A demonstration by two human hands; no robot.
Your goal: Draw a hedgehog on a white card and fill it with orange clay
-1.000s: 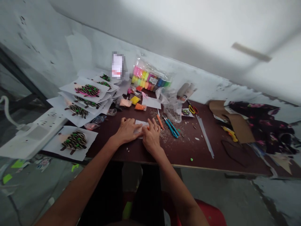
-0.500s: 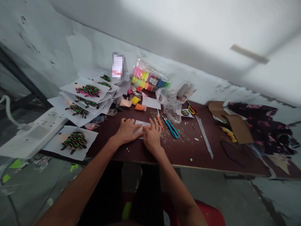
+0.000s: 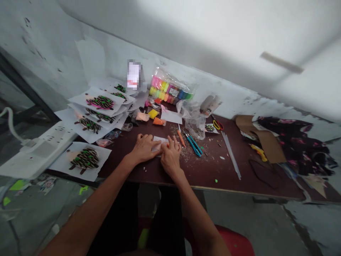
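My left hand [image 3: 145, 148] and my right hand [image 3: 170, 155] lie close together on the dark maroon tabletop [image 3: 213, 170]. The fingertips of both press on a small white paper slip [image 3: 160, 143] between them. A speck of orange [image 3: 168, 145] shows at my right fingers, too small to name. Just beyond my right hand lie an orange-handled craft tool [image 3: 181, 138] and teal-handled scissors [image 3: 194, 145], among brown shavings [image 3: 186, 153].
Several white sheets with dark-and-green clay figures [image 3: 85, 159] lie stacked at the left, beside a white power strip [image 3: 39, 149]. Behind stand a bag of coloured clay [image 3: 170, 87], small clay packets, and crumpled plastic [image 3: 194, 121]. Cardboard and dark floral fabric [image 3: 295, 145] lie right.
My right fingers have shifted slightly left over the paper slip. The view has tilted a little; the objects on the table have not visibly moved.
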